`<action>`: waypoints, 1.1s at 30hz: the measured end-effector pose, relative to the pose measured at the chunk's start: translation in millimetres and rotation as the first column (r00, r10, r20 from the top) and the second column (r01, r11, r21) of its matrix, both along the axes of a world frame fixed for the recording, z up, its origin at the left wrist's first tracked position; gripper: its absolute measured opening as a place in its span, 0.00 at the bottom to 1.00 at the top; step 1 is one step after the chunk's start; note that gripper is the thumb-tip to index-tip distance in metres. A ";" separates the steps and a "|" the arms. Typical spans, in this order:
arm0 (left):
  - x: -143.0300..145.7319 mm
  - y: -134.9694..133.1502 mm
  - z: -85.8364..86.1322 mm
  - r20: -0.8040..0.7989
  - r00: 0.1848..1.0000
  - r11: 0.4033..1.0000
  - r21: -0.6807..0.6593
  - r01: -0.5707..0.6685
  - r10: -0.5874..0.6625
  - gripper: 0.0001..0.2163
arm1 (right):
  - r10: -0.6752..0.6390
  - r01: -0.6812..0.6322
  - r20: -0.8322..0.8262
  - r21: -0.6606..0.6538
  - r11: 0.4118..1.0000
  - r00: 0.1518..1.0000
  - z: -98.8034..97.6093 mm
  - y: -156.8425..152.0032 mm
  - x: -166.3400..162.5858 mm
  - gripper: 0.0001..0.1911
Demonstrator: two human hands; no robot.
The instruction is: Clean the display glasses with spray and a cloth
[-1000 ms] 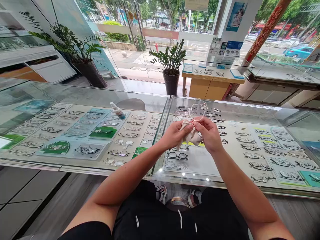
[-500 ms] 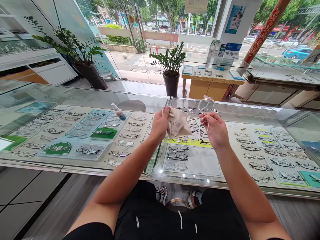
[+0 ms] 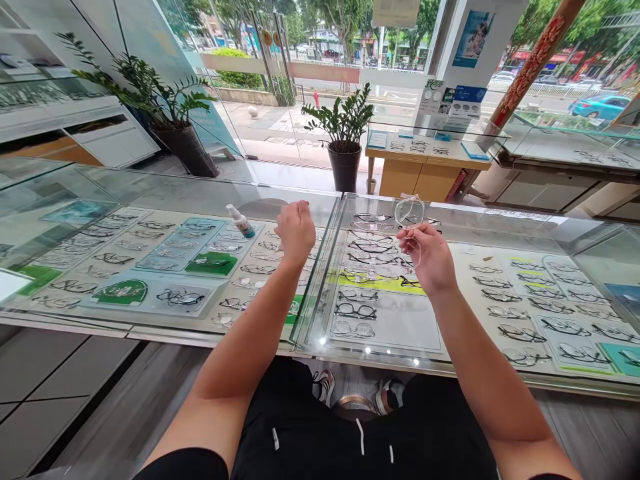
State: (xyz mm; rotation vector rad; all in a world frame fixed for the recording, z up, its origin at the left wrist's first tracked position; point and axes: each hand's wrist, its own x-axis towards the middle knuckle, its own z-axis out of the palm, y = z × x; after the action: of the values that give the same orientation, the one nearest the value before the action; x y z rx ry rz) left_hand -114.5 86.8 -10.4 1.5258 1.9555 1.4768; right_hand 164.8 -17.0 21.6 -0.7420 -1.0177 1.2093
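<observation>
My right hand (image 3: 429, 257) pinches a pair of glasses (image 3: 411, 197) with thin, clear-looking round rims. One rim stands up above the fingertips and the other hangs below them. To the left, my left hand (image 3: 296, 230) is raised over the glass counter with its back toward me and its fingers curled in. Whatever it may hold is hidden behind the hand; no cloth shows. Close by on its left, a white spray bottle (image 3: 241, 221) with a blue-green lower part stands on the counter.
A glass display counter (image 3: 390, 333) with rows of spectacles spans the front. Beyond it are a potted plant (image 3: 345, 167), another leaning plant pot (image 3: 187, 150) and a wooden display table (image 3: 400, 175). Large windows face the street.
My left hand has moved left, away from the glasses, toward the spray bottle. The beige cloth it held is out of sight. My right hand keeps the glasses in nearly the same place.
</observation>
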 end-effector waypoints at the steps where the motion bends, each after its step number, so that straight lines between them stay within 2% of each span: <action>1: 0.9 1.1 -3.7 -0.088 0.996 0.996 -0.090 -0.002 -0.006 0.25 | 0.006 -0.006 0.004 -0.004 1.000 1.000 -0.4 0.0 0.1 0.06; 3: 4.7 2.0 -10.1 -0.189 0.981 0.981 -0.194 0.007 -0.044 0.26 | 0.013 -0.013 0.019 -0.014 1.000 1.000 -0.9 -0.4 0.4 0.06; 4: 7.0 1.6 -12.2 -0.215 0.975 0.982 -0.187 0.022 -0.063 0.27 | 0.018 -0.017 0.028 -0.018 1.000 0.999 -1.0 -0.7 0.5 0.06; 6: 11.8 -1.8 -13.1 -0.251 0.962 0.993 -0.077 0.092 -0.108 0.30 | 0.033 -0.032 0.046 -0.022 0.999 0.998 -1.0 -1.3 0.4 0.06; 8: 16.4 -8.7 -9.6 -0.299 0.932 0.967 0.083 0.240 -0.206 0.35 | 0.066 -0.065 0.062 -0.024 0.998 0.996 -0.8 -1.9 0.2 0.06; 9: 19.0 -13.2 -6.6 -0.330 0.906 0.929 0.164 0.333 -0.266 0.37 | 0.091 -0.089 0.072 -0.028 0.996 0.993 -0.8 -2.1 0.1 0.06; 11: 25.0 -23.9 0.2 -0.408 0.836 0.811 0.299 0.503 -0.368 0.42 | 0.142 -0.139 0.091 -0.045 0.989 0.986 -0.5 -2.5 0.1 0.07; 14: 36.4 -41.0 9.0 -0.500 0.759 0.650 0.419 0.634 -0.417 0.45 | 0.214 -0.206 0.122 -0.073 0.976 0.969 0.4 -3.2 1.1 0.08; 16: 44.2 -51.1 12.5 -0.528 0.721 0.586 0.436 0.683 -0.447 0.46 | 0.268 -0.260 0.139 -0.077 0.963 0.953 1.1 -3.9 2.4 0.08; 18: 50.2 -59.0 14.2 -0.536 0.691 0.550 0.428 0.717 -0.485 0.46 | 0.333 -0.324 0.155 -0.078 0.943 0.930 1.9 -4.4 3.6 0.07; 22: 55.8 -67.1 15.3 -0.502 0.673 0.557 0.384 0.736 -0.543 0.38 | 0.416 -0.405 0.179 -0.094 0.909 0.891 2.9 -4.7 4.0 0.08; 27: 56.5 -68.7 17.4 -0.396 0.694 0.591 0.365 0.719 -0.601 0.30 | 0.430 -0.417 0.171 -0.105 0.903 0.887 4.8 -5.0 3.2 0.11; 33: 55.2 -66.2 16.2 -0.277 0.795 0.672 0.428 0.604 -0.539 0.28 | 0.348 -0.356 0.184 0.010 0.934 0.919 8.1 -7.0 9.2 0.19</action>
State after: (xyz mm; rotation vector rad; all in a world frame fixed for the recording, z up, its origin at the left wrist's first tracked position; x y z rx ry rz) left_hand -59.3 20.6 5.7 2.2312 0.9662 1.6637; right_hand 174.0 -24.0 29.7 -0.6592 -1.3668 1.4415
